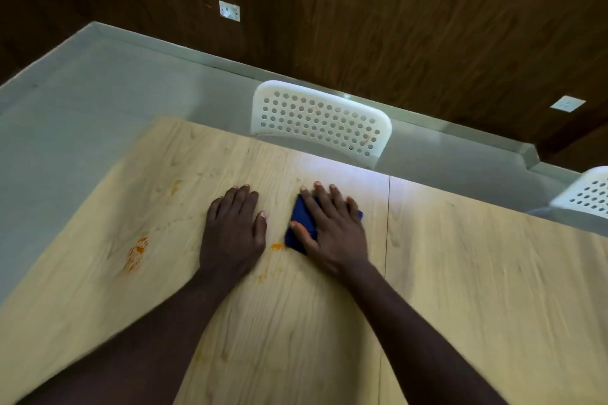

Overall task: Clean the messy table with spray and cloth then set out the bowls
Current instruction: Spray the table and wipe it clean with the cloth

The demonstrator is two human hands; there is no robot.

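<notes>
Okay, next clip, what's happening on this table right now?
A person is wiping a light wooden table. The right hand lies flat on a folded blue cloth, pressing it onto the surface, while the left hand rests palm-down on the bare wood beside it. Orange smears remain: a small one just at the cloth's near edge and a bigger one further left. No spray bottle or bowls are in view. A white perforated chair stands at the far side.

Dim, motion-blurred, glare on table (345, 164)
</notes>
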